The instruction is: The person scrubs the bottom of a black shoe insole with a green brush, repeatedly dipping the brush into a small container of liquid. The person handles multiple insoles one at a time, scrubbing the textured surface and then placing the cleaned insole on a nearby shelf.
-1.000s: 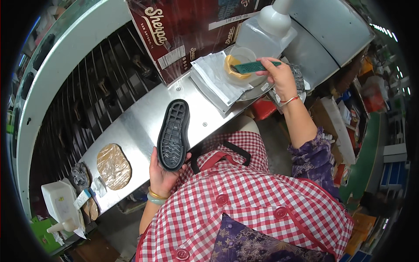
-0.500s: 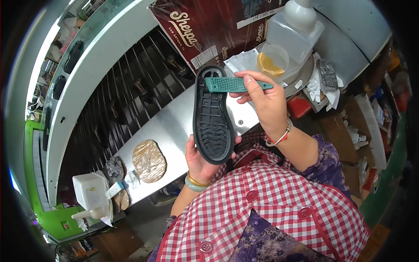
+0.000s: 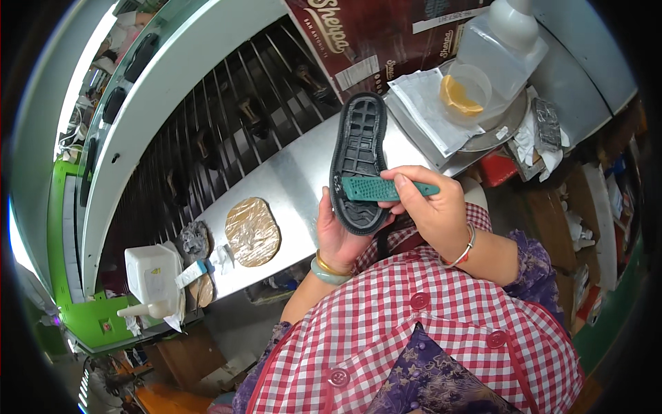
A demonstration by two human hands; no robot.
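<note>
A black rubber shoe sole (image 3: 360, 127) stands nearly upright in front of me, its ribbed and gridded inner face turned up. My left hand (image 3: 336, 238) grips its near end from beneath, the fingers partly hidden under it. A flat green brush (image 3: 372, 189) with a textured broad end lies across the near part of the sole. My right hand (image 3: 434, 207) pinches its narrow handle between thumb and fingers. The brush's underside is hidden. Whitish streaks mark the sole's rim beside it.
A metal ledge (image 3: 300, 179) bears a film-wrapped brown pad (image 3: 252, 232). Left of it stand a white plastic bottle (image 3: 148, 276) and a crumpled grey wad (image 3: 194, 239). Dark conveyor rods (image 3: 227, 117) run behind. A cup of yellow stuff (image 3: 460, 96) and a maroon carton (image 3: 372, 41) stand at the back right.
The brush has travelled from the far end of the sole toward its near end. Both hands keep their hold. The whole view has shifted, so the surroundings sit differently.
</note>
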